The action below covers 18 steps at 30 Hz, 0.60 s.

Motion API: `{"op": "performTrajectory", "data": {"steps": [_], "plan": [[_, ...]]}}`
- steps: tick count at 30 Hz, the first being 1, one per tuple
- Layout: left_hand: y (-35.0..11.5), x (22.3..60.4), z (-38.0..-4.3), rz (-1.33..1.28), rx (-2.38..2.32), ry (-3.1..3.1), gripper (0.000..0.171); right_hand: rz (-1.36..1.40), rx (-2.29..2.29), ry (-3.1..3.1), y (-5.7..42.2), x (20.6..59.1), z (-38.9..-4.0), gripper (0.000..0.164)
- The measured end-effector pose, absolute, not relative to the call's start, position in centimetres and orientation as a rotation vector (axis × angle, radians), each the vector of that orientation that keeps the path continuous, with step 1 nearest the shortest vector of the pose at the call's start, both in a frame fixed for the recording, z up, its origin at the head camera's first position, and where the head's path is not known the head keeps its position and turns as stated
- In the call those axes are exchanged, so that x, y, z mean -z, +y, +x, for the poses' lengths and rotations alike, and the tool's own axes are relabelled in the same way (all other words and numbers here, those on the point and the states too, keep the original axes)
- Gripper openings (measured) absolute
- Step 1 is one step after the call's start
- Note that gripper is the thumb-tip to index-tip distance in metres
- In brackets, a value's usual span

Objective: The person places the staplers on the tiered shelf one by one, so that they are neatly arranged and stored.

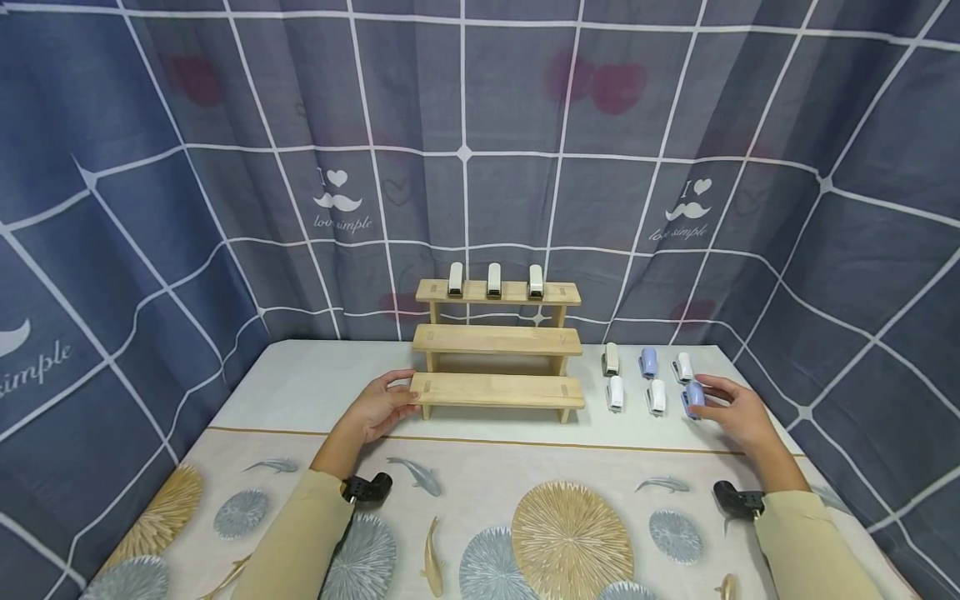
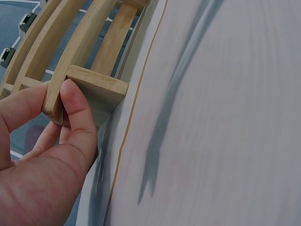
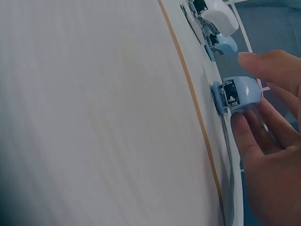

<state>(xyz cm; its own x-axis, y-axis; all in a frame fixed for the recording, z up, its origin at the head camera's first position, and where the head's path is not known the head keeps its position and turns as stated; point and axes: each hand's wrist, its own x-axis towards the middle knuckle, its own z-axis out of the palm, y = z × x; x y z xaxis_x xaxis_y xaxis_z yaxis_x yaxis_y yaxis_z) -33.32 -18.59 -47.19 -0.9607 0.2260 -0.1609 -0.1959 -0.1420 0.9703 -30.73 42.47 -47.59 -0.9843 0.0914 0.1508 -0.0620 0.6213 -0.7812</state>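
Observation:
A three-tier wooden display stand [image 1: 495, 339] stands on the table. My left hand [image 1: 383, 406] pinches the left end of its lowest shelf; in the left wrist view the thumb and fingers of the left hand [image 2: 54, 141] grip the board's end. At the right, my right hand [image 1: 738, 414] is around a blue mini stapler [image 1: 694, 398] that stands on the table. Seen from the right wrist, one finger [image 3: 263, 66] is apart from the blue stapler [image 3: 246, 92], while the thumb lies close against its other side; whether it presses is unclear.
Beside the stand are a cream stapler [image 1: 611, 358], another blue stapler [image 1: 648, 362] and several white ones, including a front white stapler [image 1: 615, 393]. Three pale staplers, one a middle stapler [image 1: 493, 279], stand on the top shelf. A grid-patterned curtain [image 1: 510, 200] hangs behind.

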Motion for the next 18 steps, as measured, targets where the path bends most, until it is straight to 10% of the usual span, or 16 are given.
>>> {"op": "performTrajectory", "data": {"steps": [18], "plan": [[-18.66,47.28,-33.4,0.028,-2.176,1.848,0.066,-0.073,-1.406,-2.795,43.11,48.31,-31.49,0.089]]}}
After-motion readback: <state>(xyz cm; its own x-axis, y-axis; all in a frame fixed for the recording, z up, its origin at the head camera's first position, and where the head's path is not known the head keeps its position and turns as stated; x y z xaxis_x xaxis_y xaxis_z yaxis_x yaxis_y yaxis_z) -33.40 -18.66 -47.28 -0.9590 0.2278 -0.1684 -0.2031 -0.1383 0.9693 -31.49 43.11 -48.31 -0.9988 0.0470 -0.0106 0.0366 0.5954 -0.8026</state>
